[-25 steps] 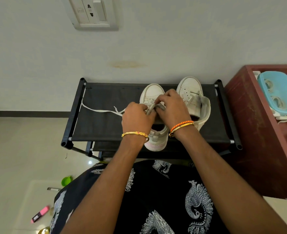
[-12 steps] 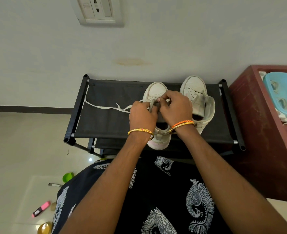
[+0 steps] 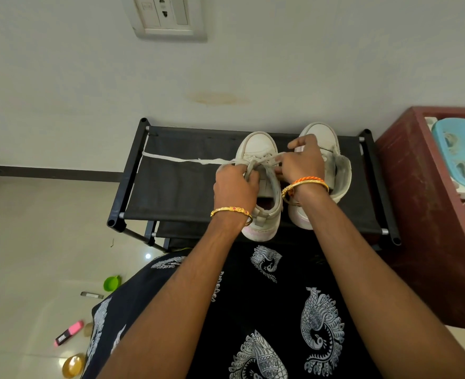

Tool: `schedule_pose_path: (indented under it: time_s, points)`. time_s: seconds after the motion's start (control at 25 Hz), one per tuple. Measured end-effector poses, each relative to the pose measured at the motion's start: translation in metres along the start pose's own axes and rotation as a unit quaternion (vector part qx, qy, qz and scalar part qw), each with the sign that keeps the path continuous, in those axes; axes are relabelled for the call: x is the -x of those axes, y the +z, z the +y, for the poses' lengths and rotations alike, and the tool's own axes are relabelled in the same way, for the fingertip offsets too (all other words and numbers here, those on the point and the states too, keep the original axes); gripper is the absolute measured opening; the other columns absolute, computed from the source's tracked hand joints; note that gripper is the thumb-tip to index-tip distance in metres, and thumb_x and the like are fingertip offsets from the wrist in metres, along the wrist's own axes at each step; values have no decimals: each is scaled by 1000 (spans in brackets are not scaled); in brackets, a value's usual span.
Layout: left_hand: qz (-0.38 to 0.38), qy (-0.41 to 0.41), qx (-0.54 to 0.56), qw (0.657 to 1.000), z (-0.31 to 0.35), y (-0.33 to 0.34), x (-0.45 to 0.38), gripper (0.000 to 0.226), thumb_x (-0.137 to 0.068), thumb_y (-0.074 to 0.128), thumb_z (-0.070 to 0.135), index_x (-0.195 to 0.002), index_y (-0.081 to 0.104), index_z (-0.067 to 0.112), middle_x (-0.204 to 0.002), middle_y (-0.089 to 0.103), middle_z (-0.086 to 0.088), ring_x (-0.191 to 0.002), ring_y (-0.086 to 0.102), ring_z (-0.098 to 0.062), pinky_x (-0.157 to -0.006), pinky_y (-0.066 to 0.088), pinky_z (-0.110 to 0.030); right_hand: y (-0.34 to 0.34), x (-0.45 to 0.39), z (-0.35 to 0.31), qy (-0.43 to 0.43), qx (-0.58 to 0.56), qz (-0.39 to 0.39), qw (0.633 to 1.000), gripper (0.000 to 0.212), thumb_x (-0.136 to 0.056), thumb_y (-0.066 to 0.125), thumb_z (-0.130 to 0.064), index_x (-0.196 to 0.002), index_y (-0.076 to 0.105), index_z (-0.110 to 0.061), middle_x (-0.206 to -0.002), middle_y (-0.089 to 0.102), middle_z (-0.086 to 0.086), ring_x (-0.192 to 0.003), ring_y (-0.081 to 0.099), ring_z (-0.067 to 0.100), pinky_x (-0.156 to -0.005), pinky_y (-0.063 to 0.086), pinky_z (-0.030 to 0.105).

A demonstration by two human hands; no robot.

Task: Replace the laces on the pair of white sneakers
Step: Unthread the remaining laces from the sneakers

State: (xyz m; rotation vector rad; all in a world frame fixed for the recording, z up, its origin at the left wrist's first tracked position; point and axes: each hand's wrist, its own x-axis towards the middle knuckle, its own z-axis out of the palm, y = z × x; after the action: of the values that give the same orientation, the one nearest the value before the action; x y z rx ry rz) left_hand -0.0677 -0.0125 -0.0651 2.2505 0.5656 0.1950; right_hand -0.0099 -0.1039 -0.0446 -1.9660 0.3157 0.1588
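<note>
Two white sneakers stand side by side on a black fabric shoe rack [image 3: 171, 187], toes toward the wall. My left hand [image 3: 234, 187] grips the tongue and lace at the throat of the left sneaker [image 3: 258, 149]. My right hand [image 3: 302, 160] pinches the white lace [image 3: 187, 160] just right of that shoe's eyelets, in front of the right sneaker [image 3: 321, 135]. The lace's long end runs left across the rack to its left rail. The left shoe's eyelets are mostly hidden by my fingers.
A dark red cabinet [image 3: 428, 214] with a blue plastic item [image 3: 461, 151] on top stands right of the rack. On the floor at lower left lie a green cup [image 3: 111, 283], a pink highlighter [image 3: 68, 332] and a brass bowl [image 3: 72, 365]. A wall socket [image 3: 165, 15] is above.
My right hand has moved right and away from my left hand, pulling the lace. The lace's loose end on the rack is now drawn straighter and tauter.
</note>
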Motion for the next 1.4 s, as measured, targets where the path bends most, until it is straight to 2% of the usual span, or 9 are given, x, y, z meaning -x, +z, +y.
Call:
schedule_pose_path:
  time_s: [0.2,0.4,0.48,0.72,0.84,1.04,1.16,1.28,1.4]
  points:
    - [5,-10,34,999,-1,0,2,26,-90,53,20,-66,58,10,-67,53,-7,-72,50,-24,-62,39,-30,-5,6,0,-154,115,-47,980,26,-81,48,-6,-83,68,-21,-98,63,8,-80,56,18,-70,44,27]
    - [22,-1,49,999,0,0,4,26,-91,54,19,-75,66,3,-72,60,-13,-73,56,-29,-66,47,-36,-8,11,3,-266,299,-105,910,15,-83,61,-21,-93,70,-16,-124,45,5,-115,40,23,-84,41,29]
    - [31,-4,56,998,1,-1,5,25,-91,55,19,-76,67,3,-73,60,-13,-69,54,-26,-65,48,-35,-5,9,5,-266,285,-117,913,14,-85,63,-19,-95,72,-13,-130,43,6,-121,37,24,-92,36,28]
    - [29,-14,18,999,8,-3,8,28,-90,54,16,-62,50,10,-66,48,-4,-59,40,-16,-53,29,-21,-1,14,3,-123,-20,-83,989,7,-81,68,-14,-75,68,-18,-114,52,6,-101,55,14,-89,42,23]
    - [22,-25,10,999,9,-4,10,29,-90,54,15,-62,45,13,-55,38,3,-49,34,-9,-44,22,-17,-23,15,-13,-66,-249,-103,961,18,-87,60,-5,-75,62,-17,-81,67,-1,-73,61,1,-69,48,15]
    - [25,-19,7,999,10,-3,8,27,-90,55,15,-63,50,12,-55,40,3,-50,37,-10,-48,26,-18,-29,17,-21,53,-411,-147,898,19,-94,46,-6,-77,50,-15,-64,68,-3,-72,64,16,-70,48,29]
    - [22,-21,16,999,9,-4,8,25,-90,54,13,-65,54,11,-53,41,5,-48,37,-8,-45,24,-13,-21,13,-16,-122,-84,-61,987,7,-88,51,-7,-89,54,-14,-70,59,1,-72,56,19,-73,46,29]
    - [18,-19,29,999,7,-3,7,27,-89,54,13,-62,55,10,-52,44,3,-48,38,-8,-46,26,-19,-12,14,-1,-270,268,-73,922,16,-87,56,-19,-99,67,-16,-104,51,9,-101,47,23,-88,43,36]
    - [10,-15,41,999,5,-3,4,27,-90,54,15,-64,59,12,-53,46,5,-49,41,-7,-46,29,-17,-6,12,8,-277,335,-101,895,21,-90,59,-25,-105,70,-15,-127,45,7,-120,36,26,-97,37,39]
